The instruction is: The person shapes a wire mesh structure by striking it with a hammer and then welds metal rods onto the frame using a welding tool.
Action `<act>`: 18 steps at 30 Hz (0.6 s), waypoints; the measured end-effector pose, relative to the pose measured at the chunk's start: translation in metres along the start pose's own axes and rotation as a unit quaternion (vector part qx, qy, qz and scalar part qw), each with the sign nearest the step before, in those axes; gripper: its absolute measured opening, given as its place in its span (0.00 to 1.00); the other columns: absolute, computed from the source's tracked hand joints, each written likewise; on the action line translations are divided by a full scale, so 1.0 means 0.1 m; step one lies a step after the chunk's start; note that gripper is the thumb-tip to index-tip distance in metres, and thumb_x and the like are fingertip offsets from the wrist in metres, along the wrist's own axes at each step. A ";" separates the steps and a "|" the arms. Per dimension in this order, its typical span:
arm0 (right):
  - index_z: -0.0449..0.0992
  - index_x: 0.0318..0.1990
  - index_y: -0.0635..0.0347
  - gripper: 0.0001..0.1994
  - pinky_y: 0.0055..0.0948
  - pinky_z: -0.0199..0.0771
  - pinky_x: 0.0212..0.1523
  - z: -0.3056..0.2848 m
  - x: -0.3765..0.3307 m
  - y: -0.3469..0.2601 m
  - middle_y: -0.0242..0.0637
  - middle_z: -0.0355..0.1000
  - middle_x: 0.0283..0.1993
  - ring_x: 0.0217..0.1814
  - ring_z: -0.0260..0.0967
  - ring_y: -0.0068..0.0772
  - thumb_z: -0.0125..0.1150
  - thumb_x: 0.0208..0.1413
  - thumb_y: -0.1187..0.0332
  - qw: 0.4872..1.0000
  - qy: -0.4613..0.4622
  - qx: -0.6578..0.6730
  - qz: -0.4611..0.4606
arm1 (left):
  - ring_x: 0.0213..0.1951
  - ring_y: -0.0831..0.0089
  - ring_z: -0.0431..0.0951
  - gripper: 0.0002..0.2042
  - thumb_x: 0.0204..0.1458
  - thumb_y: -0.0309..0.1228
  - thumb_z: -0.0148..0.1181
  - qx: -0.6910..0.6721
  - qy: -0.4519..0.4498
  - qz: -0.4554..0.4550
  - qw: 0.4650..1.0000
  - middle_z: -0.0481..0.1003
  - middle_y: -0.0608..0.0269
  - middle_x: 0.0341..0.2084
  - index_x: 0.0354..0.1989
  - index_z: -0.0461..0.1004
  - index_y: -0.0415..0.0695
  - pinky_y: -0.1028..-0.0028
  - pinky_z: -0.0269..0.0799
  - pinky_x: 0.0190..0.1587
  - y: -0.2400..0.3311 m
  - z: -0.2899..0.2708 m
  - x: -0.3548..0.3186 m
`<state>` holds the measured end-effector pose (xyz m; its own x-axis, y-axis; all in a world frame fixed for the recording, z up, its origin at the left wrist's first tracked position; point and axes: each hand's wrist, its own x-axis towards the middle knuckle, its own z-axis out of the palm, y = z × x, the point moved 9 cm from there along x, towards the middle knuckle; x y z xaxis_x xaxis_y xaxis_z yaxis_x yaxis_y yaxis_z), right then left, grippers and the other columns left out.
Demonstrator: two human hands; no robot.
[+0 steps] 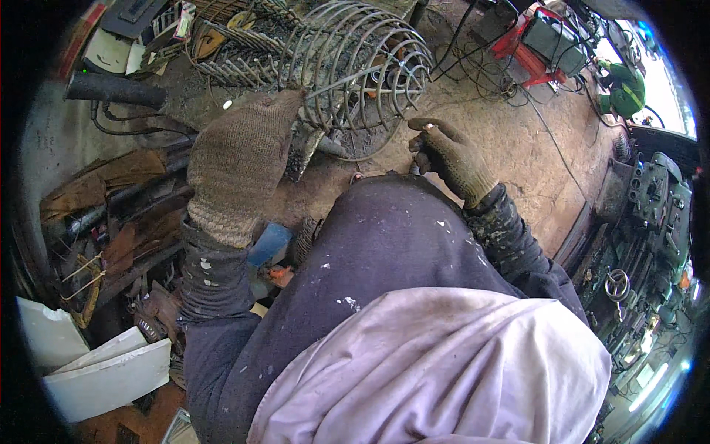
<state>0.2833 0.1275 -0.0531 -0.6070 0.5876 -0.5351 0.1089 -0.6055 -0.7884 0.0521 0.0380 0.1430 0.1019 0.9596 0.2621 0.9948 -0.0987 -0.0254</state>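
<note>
A domed cage of curved metal bars (355, 63) lies on its side on the floor in front of me. My left hand (240, 159), in a brown knit glove, is closed at the cage's near left edge, its fingertips meeting the bars and a straight rod there. The glove hides the exact grip. Right of the cage and apart from it, my right hand (455, 159) is gloved too, with fingers curled together. A small pale spot shows at its fingertips, and a grey bit sticks out below; what it holds cannot be made out.
A dark cylindrical tool with a cable (115, 90) lies at the left. Spiky metal rods (237, 72) adjoin the cage. Scrap and white panels (111, 377) fill the lower left. A red-framed machine (547, 44) with tangled cables, a person in green (625, 89) and machinery (654, 200) are at the right.
</note>
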 end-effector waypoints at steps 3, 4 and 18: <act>0.72 0.63 0.64 0.20 0.24 0.75 0.35 0.04 0.02 0.01 0.35 0.76 0.40 0.32 0.72 0.23 0.51 0.74 0.59 1.000 -0.003 0.003 0.007 | 0.35 0.55 0.82 0.15 0.61 0.32 0.59 0.038 -0.009 -0.007 0.999 0.79 0.54 0.31 0.56 0.79 0.54 0.58 0.79 0.36 0.01 -0.01 -0.04; 0.72 0.63 0.64 0.20 0.24 0.75 0.34 0.05 0.02 0.00 0.35 0.76 0.40 0.32 0.72 0.23 0.51 0.74 0.59 1.000 -0.001 0.000 0.009 | 0.35 0.54 0.82 0.15 0.61 0.32 0.59 0.029 -0.018 -0.010 0.999 0.79 0.54 0.32 0.56 0.79 0.54 0.58 0.80 0.36 0.00 0.00 -0.03; 0.77 0.57 0.62 0.17 0.23 0.70 0.28 -0.09 0.01 -0.51 0.29 0.72 0.31 0.29 0.69 0.21 0.54 0.72 0.59 0.990 0.044 -0.108 -0.084 | 0.39 0.54 0.82 0.18 0.57 0.30 0.61 0.001 -0.060 -0.017 0.998 0.80 0.55 0.38 0.57 0.77 0.51 0.58 0.80 0.40 -0.05 0.02 0.03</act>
<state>0.2840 0.1638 -0.0167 -0.5612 0.7203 -0.4078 0.1832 -0.3723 -0.9098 0.0471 0.0422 0.1417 0.0664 0.9872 0.1449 0.9977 -0.0642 -0.0200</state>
